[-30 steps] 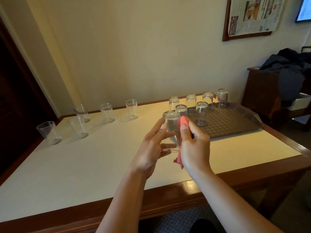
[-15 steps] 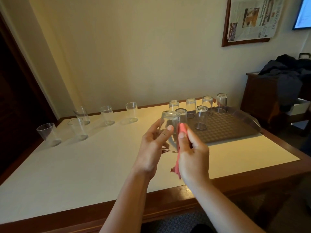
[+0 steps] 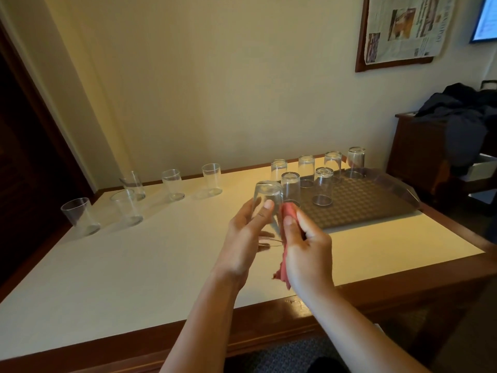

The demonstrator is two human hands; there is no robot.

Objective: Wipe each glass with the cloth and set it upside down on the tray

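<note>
- Holding a glass point(image 3: 267, 200) base-up at centre frame, our left hand point(image 3: 246, 238) grips its side with thumb and fingers.
- Beside it, our right hand point(image 3: 306, 246) pinches the red cloth point(image 3: 287, 214) against the glass wall.
- On the tray point(image 3: 357, 208), right of centre, we count six glasses point(image 3: 324, 187) already upside down.
- Left of centre, five glasses point(image 3: 172, 184) stand upright on the table point(image 3: 134, 265), apparently unwiped.
- We judge the task a little over half done.
</note>
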